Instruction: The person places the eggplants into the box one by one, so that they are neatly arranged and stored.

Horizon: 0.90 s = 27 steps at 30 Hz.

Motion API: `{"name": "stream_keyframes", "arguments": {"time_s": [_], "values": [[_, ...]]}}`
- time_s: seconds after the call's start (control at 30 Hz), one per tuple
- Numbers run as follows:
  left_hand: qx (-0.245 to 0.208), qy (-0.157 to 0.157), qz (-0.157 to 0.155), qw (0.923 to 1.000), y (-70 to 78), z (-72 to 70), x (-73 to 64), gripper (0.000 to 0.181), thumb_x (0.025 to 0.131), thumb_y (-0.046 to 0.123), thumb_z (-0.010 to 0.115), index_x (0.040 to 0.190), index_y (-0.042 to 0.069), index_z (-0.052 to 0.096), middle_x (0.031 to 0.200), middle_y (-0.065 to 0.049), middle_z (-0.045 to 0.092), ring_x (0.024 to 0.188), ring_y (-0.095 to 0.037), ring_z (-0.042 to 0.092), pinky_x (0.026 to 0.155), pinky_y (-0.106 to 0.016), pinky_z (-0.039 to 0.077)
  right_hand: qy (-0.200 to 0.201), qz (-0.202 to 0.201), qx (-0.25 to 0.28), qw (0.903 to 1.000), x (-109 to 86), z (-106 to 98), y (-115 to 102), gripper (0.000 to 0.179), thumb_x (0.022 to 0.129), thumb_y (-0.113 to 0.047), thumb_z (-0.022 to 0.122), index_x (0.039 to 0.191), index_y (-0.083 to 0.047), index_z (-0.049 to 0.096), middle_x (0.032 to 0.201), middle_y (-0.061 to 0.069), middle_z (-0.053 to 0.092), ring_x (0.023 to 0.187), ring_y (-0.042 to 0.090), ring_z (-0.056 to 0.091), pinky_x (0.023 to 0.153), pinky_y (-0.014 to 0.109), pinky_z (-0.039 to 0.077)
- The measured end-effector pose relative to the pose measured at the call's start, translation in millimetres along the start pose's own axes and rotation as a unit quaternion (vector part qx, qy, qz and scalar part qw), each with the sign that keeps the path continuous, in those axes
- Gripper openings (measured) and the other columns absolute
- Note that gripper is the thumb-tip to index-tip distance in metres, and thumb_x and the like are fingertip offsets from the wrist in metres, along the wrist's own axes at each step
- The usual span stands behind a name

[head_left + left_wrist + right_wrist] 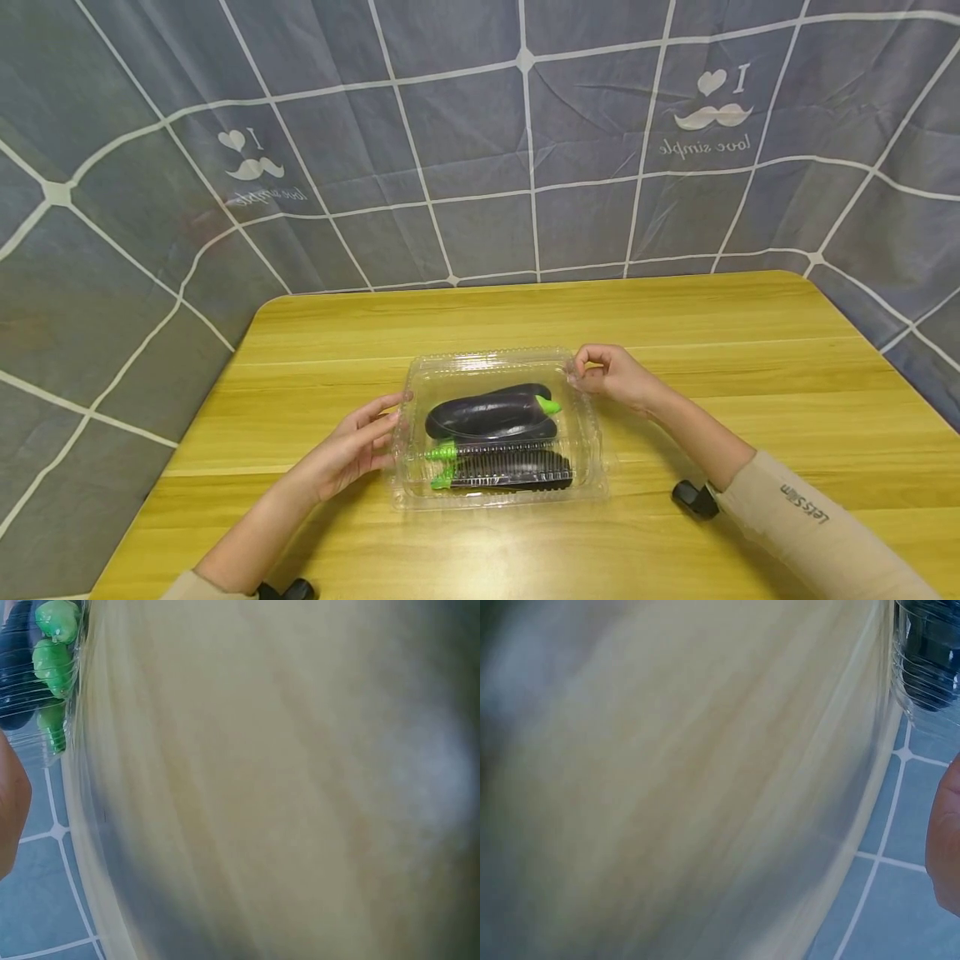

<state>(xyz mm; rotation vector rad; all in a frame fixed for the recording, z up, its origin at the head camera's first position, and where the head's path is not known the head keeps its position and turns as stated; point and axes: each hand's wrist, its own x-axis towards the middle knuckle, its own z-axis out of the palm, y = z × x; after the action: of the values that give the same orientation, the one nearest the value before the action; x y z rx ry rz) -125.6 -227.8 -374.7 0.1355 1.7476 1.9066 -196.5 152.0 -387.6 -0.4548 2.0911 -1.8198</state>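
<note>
A clear plastic clamshell container (pixel 495 364) with ridged edges stands closed on the table. Several dark purple eggplants (pixel 483 414) with green stem ends lie inside; one points its stem right, others left. My left hand (pixel 356 446) touches the container's left side with its fingers fairly straight. At the back right corner, my right hand (pixel 611 379) pinches the rim between thumb and fingers. Green stems (pixel 52 667) show through the plastic in the left wrist view. In the right wrist view, only part of an eggplant (pixel 934 656) and part of my hand appear.
The container is on a yellow wood-grain table (pixel 480 321). A grey-blue curtain (pixel 480 142) with white grid lines hangs behind and at the sides. Black wrist devices (pixel 695 500) sit below both forearms.
</note>
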Motion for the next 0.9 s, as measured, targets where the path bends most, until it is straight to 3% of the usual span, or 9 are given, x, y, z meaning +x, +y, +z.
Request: {"name": "stream_keyframes", "arguments": {"time_s": [0.23, 0.4, 0.7, 0.9], "values": [[-0.010, -0.006, 0.005, 0.9999, -0.5, -0.6, -0.4, 0.054, 0.096, 0.017, 0.049, 0.145, 0.009, 0.027, 0.125, -0.015, 0.029, 0.089, -0.008, 0.046, 0.075, -0.023, 0.049, 0.003, 0.025, -0.006, 0.9997, 2.7, 1, 0, 0.016, 0.086, 0.005, 0.058, 0.091, -0.005, 0.046, 0.090, 0.007, 0.054, 0.071, 0.011, 0.055, 0.059, 0.022, 0.045], [-0.004, -0.007, 0.006, 0.9999, 0.9, -0.3, -0.9, 0.057, 0.096, 0.016, 0.049, 0.146, 0.006, 0.024, 0.116, -0.012, 0.033, 0.085, -0.007, 0.046, 0.075, -0.023, 0.049, 0.019, 0.057, 0.016, 0.9981, 1.9, -2, 1, 0.027, 0.087, -0.001, 0.061, 0.104, -0.006, 0.040, 0.086, 0.003, 0.059, 0.070, 0.012, 0.056, 0.062, 0.024, 0.048], [0.007, -0.014, 0.009, 0.9998, -0.1, -0.8, 0.3, 0.059, 0.096, 0.016, 0.049, 0.146, 0.004, 0.020, 0.114, -0.011, 0.036, 0.087, -0.008, 0.048, 0.075, -0.023, 0.049, 0.006, 0.070, 0.066, 0.9954, -2.9, -9, 2, 0.015, 0.091, -0.002, 0.055, 0.105, -0.002, 0.050, 0.075, 0.001, 0.059, 0.065, 0.011, 0.055, 0.062, 0.022, 0.051], [0.016, -0.020, 0.013, 0.9996, 0.3, -1.6, 0.5, 0.059, 0.096, 0.016, 0.048, 0.145, 0.003, 0.019, 0.108, -0.007, 0.039, 0.089, -0.010, 0.048, 0.075, -0.023, 0.048, -0.009, 0.086, 0.098, 0.9914, -7.4, -14, 1, 0.017, 0.096, -0.010, 0.051, 0.112, -0.004, 0.051, 0.083, 0.003, 0.057, 0.067, 0.011, 0.057, 0.063, 0.022, 0.052]]}}
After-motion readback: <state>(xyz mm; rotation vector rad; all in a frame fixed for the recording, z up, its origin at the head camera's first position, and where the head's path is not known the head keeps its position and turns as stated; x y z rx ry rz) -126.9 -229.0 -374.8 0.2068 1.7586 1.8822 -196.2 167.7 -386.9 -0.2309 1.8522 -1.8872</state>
